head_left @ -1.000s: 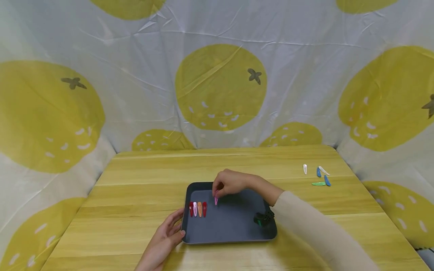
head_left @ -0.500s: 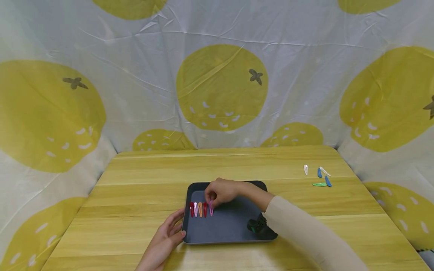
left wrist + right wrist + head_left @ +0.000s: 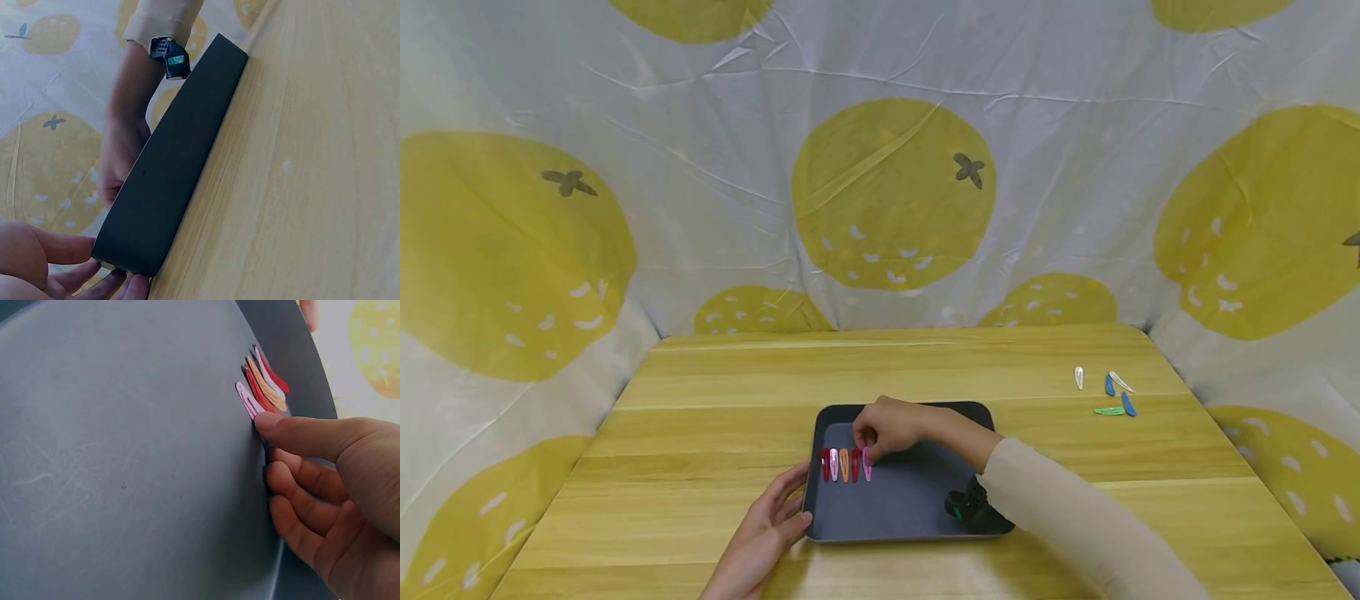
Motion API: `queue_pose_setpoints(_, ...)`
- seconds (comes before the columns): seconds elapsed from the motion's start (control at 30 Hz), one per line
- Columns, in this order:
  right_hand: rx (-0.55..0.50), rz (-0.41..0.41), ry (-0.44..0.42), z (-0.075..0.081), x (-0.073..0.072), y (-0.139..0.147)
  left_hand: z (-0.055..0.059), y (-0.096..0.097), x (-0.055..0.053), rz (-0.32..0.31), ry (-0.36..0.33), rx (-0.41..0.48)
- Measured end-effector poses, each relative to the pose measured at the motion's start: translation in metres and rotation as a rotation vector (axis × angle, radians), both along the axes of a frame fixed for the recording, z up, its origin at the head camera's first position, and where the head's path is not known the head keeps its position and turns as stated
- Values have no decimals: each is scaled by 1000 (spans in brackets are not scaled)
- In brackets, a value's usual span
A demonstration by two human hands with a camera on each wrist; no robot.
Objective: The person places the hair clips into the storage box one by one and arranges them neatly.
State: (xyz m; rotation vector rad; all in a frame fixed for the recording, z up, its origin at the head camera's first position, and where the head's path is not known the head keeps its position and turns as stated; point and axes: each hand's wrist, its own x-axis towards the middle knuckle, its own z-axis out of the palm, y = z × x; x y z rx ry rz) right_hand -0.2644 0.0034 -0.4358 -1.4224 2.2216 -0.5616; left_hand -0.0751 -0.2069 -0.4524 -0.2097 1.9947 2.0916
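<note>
My right hand [image 3: 891,427] pinches a pink snap hair clip [image 3: 867,472] between thumb and fingers, low over the dark grey tray [image 3: 902,512]. In the right wrist view the narrow end of the pink clip sticks out past my thumb [image 3: 270,420]. Beside it lies a row of clips: a red one [image 3: 854,468], an orange one [image 3: 844,467], a pale pink one [image 3: 834,467] and another red one [image 3: 825,465] nearest the tray's left wall. My left hand [image 3: 760,533] holds the tray's left side, thumb at the rim and fingers against the outer wall.
Several loose clips lie at the table's back right: a white one [image 3: 1078,377], another white one [image 3: 1122,382], two blue ones, and a green one [image 3: 1108,411]. A wrist camera [image 3: 967,502] hangs under the right sleeve, above the tray. Patterned cloth [image 3: 737,208] surrounds the wooden table [image 3: 737,375].
My right hand has carried the pink clip left and toward me, to the right end of the row, then stayed nearly still. The left hand keeps its place on the tray.
</note>
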Motion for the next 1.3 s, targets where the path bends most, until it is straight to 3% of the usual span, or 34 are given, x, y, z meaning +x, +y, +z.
queue_pose_setpoints(0.53, 17, -48, 2, -1, 2, 1, -2, 0, -1, 7, 0, -1)
queue_pose_setpoints(1.0, 11, -25, -21, 4, 1, 4, -2, 0, -1, 25, 9, -15)
queue_pose_setpoints(1.3, 1, -14, -8, 18, 0, 14, 0, 1, 0, 15, 14, -31)
